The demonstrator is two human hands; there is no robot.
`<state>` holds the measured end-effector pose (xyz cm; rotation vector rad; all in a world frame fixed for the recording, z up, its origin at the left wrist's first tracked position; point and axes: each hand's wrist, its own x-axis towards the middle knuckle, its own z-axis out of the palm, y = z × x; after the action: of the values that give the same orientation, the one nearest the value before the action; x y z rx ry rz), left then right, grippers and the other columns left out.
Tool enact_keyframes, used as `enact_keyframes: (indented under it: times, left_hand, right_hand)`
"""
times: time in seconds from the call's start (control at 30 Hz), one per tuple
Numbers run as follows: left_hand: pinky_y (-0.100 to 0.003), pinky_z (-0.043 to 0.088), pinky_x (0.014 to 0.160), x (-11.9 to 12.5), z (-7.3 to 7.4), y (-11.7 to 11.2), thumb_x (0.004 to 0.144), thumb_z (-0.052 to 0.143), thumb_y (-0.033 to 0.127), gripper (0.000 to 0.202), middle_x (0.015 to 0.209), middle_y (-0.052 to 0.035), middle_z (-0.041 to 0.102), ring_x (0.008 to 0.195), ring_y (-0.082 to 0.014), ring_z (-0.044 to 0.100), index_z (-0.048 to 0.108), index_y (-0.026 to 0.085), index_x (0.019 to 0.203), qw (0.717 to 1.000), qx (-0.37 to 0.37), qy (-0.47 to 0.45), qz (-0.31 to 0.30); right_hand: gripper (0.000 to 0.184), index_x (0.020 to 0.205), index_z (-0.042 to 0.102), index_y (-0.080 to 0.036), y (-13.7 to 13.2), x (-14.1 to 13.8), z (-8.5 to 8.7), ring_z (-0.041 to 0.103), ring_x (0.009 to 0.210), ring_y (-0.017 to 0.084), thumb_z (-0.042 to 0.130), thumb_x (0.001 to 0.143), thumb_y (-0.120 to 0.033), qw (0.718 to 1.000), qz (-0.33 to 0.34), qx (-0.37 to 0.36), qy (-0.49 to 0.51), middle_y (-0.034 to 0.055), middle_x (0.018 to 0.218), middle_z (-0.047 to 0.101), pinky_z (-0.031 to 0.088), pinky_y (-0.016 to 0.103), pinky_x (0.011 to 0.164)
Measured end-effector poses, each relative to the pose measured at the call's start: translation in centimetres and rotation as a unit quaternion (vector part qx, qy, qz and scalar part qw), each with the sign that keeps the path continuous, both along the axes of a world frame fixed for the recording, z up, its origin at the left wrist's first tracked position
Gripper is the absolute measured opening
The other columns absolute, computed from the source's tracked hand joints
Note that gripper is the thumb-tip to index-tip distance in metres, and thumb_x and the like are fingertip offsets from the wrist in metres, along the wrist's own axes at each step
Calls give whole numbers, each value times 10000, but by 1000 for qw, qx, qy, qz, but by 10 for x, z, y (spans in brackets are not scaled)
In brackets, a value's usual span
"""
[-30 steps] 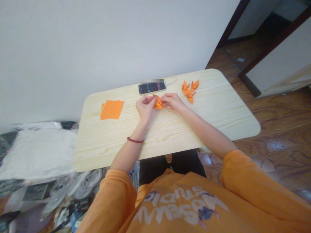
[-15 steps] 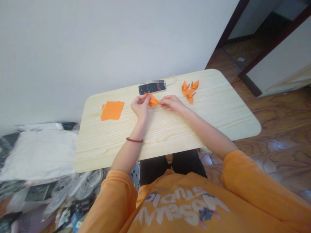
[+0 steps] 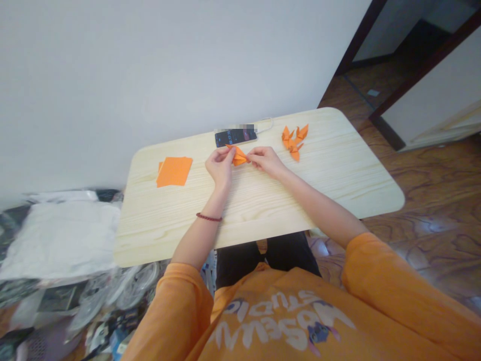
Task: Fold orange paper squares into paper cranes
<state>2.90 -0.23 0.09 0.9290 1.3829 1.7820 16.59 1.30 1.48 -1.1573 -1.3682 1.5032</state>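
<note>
Between my hands is a partly folded orange origami crane (image 3: 239, 157), held just above the table near the phone. My left hand (image 3: 220, 164) pinches its left side between thumb and fingers. With thumb and fingertips closed, my right hand (image 3: 266, 161) grips the narrow point at its right end. To the right lie several folded orange paper cranes (image 3: 293, 142), grouped close together. A small stack of square orange paper sheets (image 3: 175, 171) rests to the left of my left hand.
A phone (image 3: 236, 136) with a lit screen lies behind my hands, a white cable (image 3: 267, 125) running from it. The pale wooden table (image 3: 263, 210) stands against a white wall. Bags and boxes crowd the floor at left; a doorway is at right.
My left hand and the folded paper have shifted slightly to the right, closer to my right hand. Both hands keep their pinch on the paper.
</note>
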Motion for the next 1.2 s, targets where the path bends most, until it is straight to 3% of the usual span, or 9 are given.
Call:
enact_keyframes:
  times: [0.2,0.3,0.47,0.63,0.93,1.2]
  left_hand:
    - [-232,529,615,-9,-1,6,615,758,289,210,703,-4,680,682,-131,659,617,165,709,997,-23,-50,58]
    - [-228,525,608,-11,0,7,599,771,288,231,698,-2,674,670,-125,654,611,165,712,995,-43,-77,57]
    - [-197,494,559,-2,3,2,581,788,290,264,677,5,667,629,-113,641,584,170,697,995,-48,-89,15]
    - [-192,499,573,2,4,-1,583,792,305,312,620,35,631,626,-111,641,543,193,735,993,-66,-99,-20]
    - [-298,553,683,-4,2,0,664,713,271,335,847,-27,696,704,-151,681,662,223,992,978,-114,-52,-166]
    - [-309,554,697,-7,5,-1,653,758,359,324,827,-48,715,724,-159,688,670,199,920,961,-137,-36,-238]
  right_hand:
    - [134,562,573,-133,1,4,3,378,401,37,607,691,-136,999,-24,-30,-4,-39,452,491,225,168,369]
    - [124,589,583,-133,1,5,3,381,413,39,619,705,-156,999,-39,-36,9,-33,474,500,223,165,363]
    - [106,689,619,-136,1,2,2,399,424,40,688,694,-216,999,-35,-8,29,-32,518,550,232,166,363]
    - [76,678,616,-127,2,3,4,364,380,33,675,700,-168,1000,-31,-1,3,-52,443,507,239,169,372]
    - [173,699,546,-168,7,6,5,457,457,56,701,709,-245,993,-107,23,32,-43,549,544,294,161,378]
    - [102,737,590,-170,13,10,3,550,641,94,669,706,-227,987,-130,91,11,6,711,619,388,172,491]
